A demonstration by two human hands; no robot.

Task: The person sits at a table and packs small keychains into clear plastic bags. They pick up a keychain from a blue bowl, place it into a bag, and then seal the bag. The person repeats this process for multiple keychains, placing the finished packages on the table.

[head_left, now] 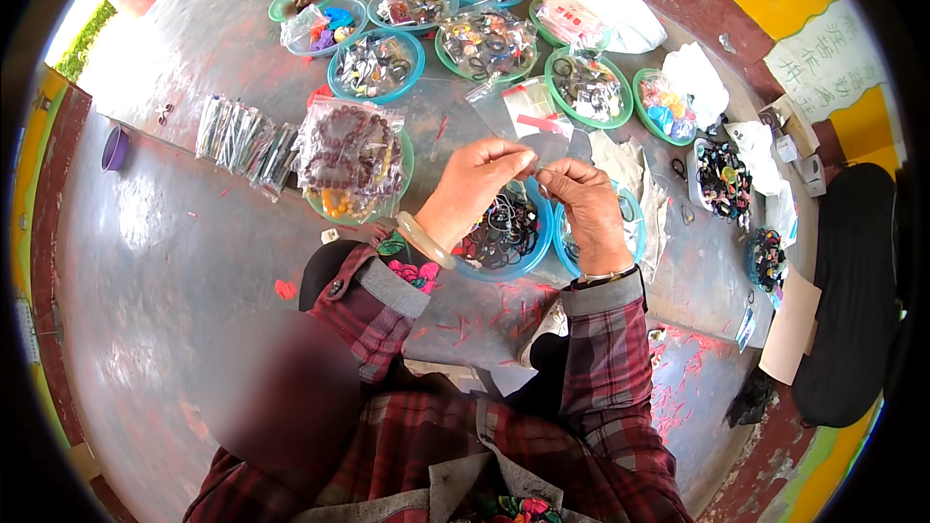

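Observation:
My left hand (470,191), with a pale bangle at the wrist, and my right hand (589,211) meet at the fingertips in the middle of the view. Both pinch a thin, see-through piece that looks like a small clear plastic bag (550,147); its contents, if any, are too faint to make out. Just below my hands stands a blue basin (528,266) of dark bands and cords. A second blue basin (635,223) sits partly hidden behind my right hand. Left of my left hand, bagged dark bead bracelets (351,150) lie over a green basin (406,174).
Several coloured basins of small accessories, such as a blue basin (418,66), stand along the far side. Bagged slim items (247,145) lie at left, near a purple bowl (115,149). On the right are a white tub (696,184) and a cardboard sheet (790,329).

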